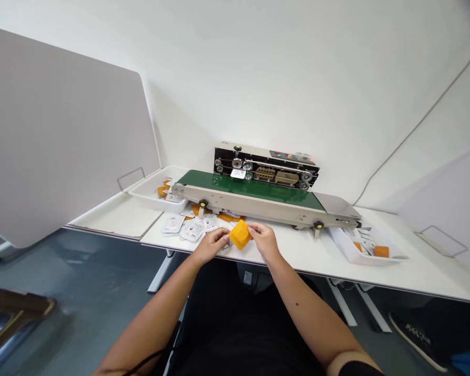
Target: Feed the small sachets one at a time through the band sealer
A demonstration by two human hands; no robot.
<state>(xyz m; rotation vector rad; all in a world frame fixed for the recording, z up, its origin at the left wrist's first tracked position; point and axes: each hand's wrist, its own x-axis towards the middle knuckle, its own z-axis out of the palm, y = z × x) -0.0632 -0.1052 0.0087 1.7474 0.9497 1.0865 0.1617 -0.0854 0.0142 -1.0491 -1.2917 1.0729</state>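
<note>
Between my two hands, just above the table's front edge, is a small orange sachet [240, 235]. My left hand [212, 245] pinches its left edge with thumb and finger. At its upper right corner, the fingers of my right hand [263, 241] are closed on it. Several white printed sachets [191, 230] lie in a loose pile left of my hands, with orange ones among them. Behind my hands stands a band sealing machine [266, 166] with a green conveyor belt [254, 190]. A white sachet [238, 174] sits at its rollers.
A white tray [143, 196] with orange and white sachets stands at the belt's left end. Another white tray [366, 258] holds sachets under the right end. A grey panel [62, 136] rises at left. A shoe [417, 337] shows on the floor at lower right.
</note>
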